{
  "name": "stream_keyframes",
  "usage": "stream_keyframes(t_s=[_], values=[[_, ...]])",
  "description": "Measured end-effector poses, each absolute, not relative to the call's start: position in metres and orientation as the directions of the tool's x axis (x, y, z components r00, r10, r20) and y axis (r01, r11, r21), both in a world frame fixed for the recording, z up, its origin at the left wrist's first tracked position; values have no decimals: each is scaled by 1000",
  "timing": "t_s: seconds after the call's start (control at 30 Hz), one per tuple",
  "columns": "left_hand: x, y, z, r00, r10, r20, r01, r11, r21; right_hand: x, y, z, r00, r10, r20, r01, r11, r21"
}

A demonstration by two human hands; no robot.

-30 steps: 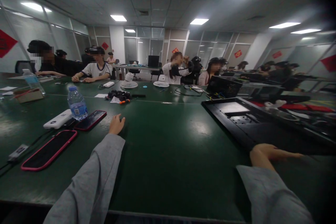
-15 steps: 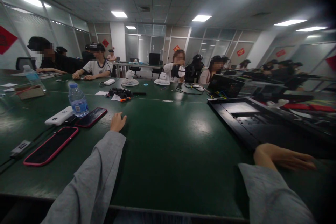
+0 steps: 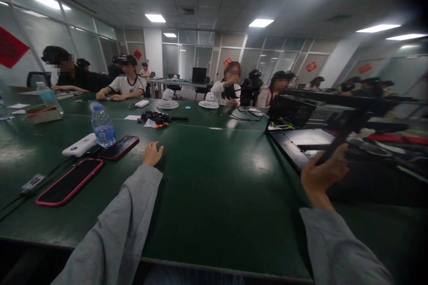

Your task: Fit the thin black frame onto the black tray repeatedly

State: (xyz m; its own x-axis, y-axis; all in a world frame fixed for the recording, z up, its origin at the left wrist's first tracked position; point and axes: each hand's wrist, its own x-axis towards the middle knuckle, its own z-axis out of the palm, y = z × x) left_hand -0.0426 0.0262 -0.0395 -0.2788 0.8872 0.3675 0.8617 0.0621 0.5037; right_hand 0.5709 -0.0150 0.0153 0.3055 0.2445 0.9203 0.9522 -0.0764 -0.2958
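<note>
My left hand (image 3: 152, 154) rests on the green table (image 3: 214, 196), fingers lying loosely apart and holding nothing, just right of a dark phone (image 3: 119, 147). Lifted off the table, my right hand (image 3: 323, 173) has its fingers wrapped round a slim black rod-like tool (image 3: 334, 146) that points up and to the right. It hovers over the near edge of a large black flat device (image 3: 301, 147) lying open on the table's right side. Both arms wear grey sleeves.
A pink-edged phone (image 3: 69, 182), a white power bank (image 3: 79, 144) and a water bottle (image 3: 103, 127) lie at the left. Small fans, cables and tools sit mid-table (image 3: 160, 117). Several people sit along the far side. More dark equipment fills the right.
My right hand rose from lying flat on the table's right side and closed round the black tool. The view turned slightly left to right; my left hand stayed put.
</note>
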Motion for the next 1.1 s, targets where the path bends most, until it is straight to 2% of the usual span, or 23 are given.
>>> stream_keyframes(t_s=[0.07, 0.13, 0.33, 0.47, 0.6, 0.7, 0.87, 1.03, 1.1], values=[[-42, 26, -39, -283, 885, 369, 858, 63, 509, 550, -9, 16, 207, 318, 925, 977, -21, -212], [-42, 26, -40, -291, 880, 376, 851, 58, 522, 527, -7, 15, 147, 367, 919, 980, 73, -186], [-39, 28, -38, -324, 863, 387, 779, 11, 627, 472, -19, 20, 224, 427, 876, 912, 224, -342], [-33, 22, -30, -339, 830, 443, 705, -87, 703, 462, -19, 20, 267, 472, 840, 847, 301, -439], [-24, 13, -19, -355, 798, 488, 668, -149, 729, 470, -8, 9, 325, 560, 762, 802, 264, -536], [-20, 10, -15, -341, 824, 452, 667, -127, 734, 477, 1, -3, 355, 613, 706, 783, 217, -583], [-21, 11, -15, -253, 888, 384, 651, -138, 746, 489, 14, -23, 320, 731, 603, 800, 132, -585], [-25, 13, -19, -212, 932, 295, 771, -26, 636, 502, 24, -36, 277, 866, 417, 839, -6, -545], [-26, 14, -21, -223, 931, 288, 815, 15, 580, 504, 26, -37, 282, 874, 396, 836, -21, -548]])
